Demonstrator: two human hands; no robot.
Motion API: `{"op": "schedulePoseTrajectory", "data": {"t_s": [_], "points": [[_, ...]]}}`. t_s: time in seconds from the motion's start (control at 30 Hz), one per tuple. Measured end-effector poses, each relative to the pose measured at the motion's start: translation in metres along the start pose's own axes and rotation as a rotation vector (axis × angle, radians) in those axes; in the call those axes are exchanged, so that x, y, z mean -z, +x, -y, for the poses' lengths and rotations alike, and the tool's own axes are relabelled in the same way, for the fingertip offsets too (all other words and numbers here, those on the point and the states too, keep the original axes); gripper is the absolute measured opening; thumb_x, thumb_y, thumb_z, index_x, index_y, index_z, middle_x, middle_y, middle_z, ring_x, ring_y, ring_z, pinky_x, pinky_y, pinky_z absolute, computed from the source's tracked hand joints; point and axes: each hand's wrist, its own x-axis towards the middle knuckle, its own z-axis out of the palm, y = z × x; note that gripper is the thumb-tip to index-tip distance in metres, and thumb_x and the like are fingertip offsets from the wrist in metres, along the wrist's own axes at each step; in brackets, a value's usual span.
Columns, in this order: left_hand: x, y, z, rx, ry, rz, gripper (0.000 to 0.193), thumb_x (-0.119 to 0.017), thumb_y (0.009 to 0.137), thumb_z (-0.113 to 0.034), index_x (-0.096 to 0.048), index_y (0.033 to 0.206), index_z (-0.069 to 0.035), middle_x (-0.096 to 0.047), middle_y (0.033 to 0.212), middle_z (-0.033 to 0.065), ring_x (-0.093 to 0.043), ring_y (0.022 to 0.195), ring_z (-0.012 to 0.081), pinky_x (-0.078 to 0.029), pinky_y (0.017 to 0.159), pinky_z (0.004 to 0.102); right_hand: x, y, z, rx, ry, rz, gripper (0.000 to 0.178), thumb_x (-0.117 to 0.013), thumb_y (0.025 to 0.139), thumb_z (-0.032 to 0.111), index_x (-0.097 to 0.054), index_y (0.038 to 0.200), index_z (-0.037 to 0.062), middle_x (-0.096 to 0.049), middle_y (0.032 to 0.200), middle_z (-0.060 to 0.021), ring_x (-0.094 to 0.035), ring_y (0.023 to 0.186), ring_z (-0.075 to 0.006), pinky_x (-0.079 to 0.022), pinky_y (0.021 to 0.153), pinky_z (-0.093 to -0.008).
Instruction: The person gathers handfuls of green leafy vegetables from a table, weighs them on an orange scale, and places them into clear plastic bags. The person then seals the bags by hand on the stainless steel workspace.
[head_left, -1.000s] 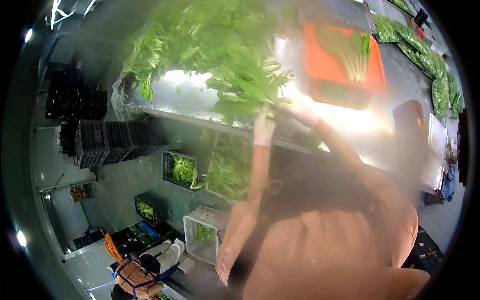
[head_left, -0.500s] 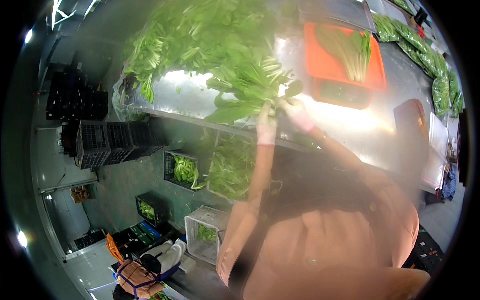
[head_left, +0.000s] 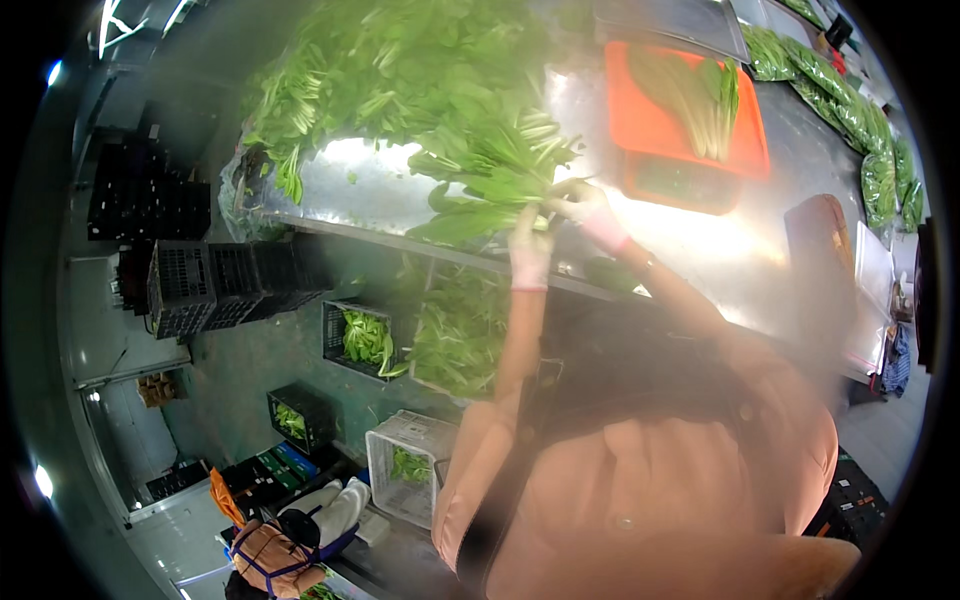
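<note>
White gloves with pink cuffs cover both my hands at the front of the metal table (head_left: 690,235). My left hand (head_left: 529,247) is closed around the stem ends of some leafy greens (head_left: 490,185), whose leaves spread leftward over the table edge. Beside it, my right hand (head_left: 592,214) has its fingers pinched together at the stems; haze blurs exactly what they grip. Beyond my hands lies a big heap of loose greens (head_left: 400,70). A loose green leaf (head_left: 606,271) shows below the table edge, under my right forearm.
An orange tray (head_left: 640,130) with long-stemmed greens sits on a clear bin at the right. Bagged greens (head_left: 850,105) line the far right. A crate of greens (head_left: 460,330) stands below the table edge. Black crates (head_left: 185,290) and a white crate (head_left: 400,485) stand at left; a person (head_left: 275,555) is lower left.
A leaf that stuck out above my right hand is gone from there, and a loose leaf now shows below the table edge. My left hand stays at the stems.
</note>
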Motion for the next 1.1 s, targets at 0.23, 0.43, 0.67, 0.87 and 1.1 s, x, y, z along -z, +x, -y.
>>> {"op": "schedulePoseTrajectory", "data": {"t_s": [0.23, 0.43, 0.67, 0.87, 1.1], "points": [[-0.005, 0.003, -0.003, -0.015, -0.060, 0.016, 0.030, -0.053, 0.087, -0.011, -0.050, 0.114, 0.001, -0.057, 0.107, 0.0109, -0.055, 0.098, 0.0205, -0.048, 0.086, 0.0415, 0.003, -0.006, 0.014, -0.112, 0.263, -0.052, 0.021, -0.057, 0.086, 0.018, -0.062, 0.097, 0.0008, -0.060, 0.083, -0.0050, -0.052, 0.067, -0.0074, -0.042, 0.062, -0.0200], [0.015, 0.004, -0.017, -0.233, 0.197, 0.032, 0.032, -0.051, 0.089, -0.013, -0.048, 0.115, 0.004, -0.054, 0.111, 0.0153, -0.053, 0.105, 0.0255, -0.048, 0.092, 0.0439, 0.036, -0.001, -0.015, -0.198, 0.540, 0.282, 0.018, -0.053, 0.085, 0.016, -0.058, 0.093, 0.0000, -0.051, 0.062, 0.0019, -0.041, 0.050, -0.0054, -0.035, 0.049, -0.0192], [0.042, -0.003, -0.034, -0.446, 0.968, -0.081, 0.028, -0.052, 0.088, -0.003, -0.047, 0.114, 0.003, -0.055, 0.101, 0.0124, -0.055, 0.093, 0.0220, -0.051, 0.084, 0.0419, 0.022, 0.019, 0.009, 0.068, -0.539, 0.045, 0.033, -0.060, 0.078, 0.030, -0.063, 0.092, 0.0008, -0.061, 0.072, -0.0150, -0.058, 0.065, -0.0275, -0.046, 0.065, -0.0362], [0.042, 0.002, -0.028, -0.188, 0.113, -0.073, 0.027, -0.055, 0.087, -0.004, -0.048, 0.113, -0.003, -0.056, 0.094, 0.0094, -0.056, 0.086, 0.0188, -0.050, 0.079, 0.0374, 0.002, 0.060, -0.044, 0.137, -0.462, -0.123, 0.033, -0.062, 0.077, 0.028, -0.062, 0.093, -0.0008, -0.060, 0.068, -0.0103, -0.056, 0.058, -0.0198, -0.047, 0.059, -0.0318], [0.043, 0.001, -0.023, -0.004, -0.175, -0.147, 0.020, -0.057, 0.086, -0.006, -0.050, 0.104, -0.005, -0.058, 0.095, 0.0090, -0.056, 0.088, 0.0180, -0.051, 0.079, 0.0371, 0.020, 0.055, -0.042, 0.047, 0.333, 0.133, 0.029, -0.056, 0.087, 0.016, -0.051, 0.112, 0.0016, -0.058, 0.079, -0.0039, -0.049, 0.056, -0.0062, -0.043, 0.052, -0.0190]]}}
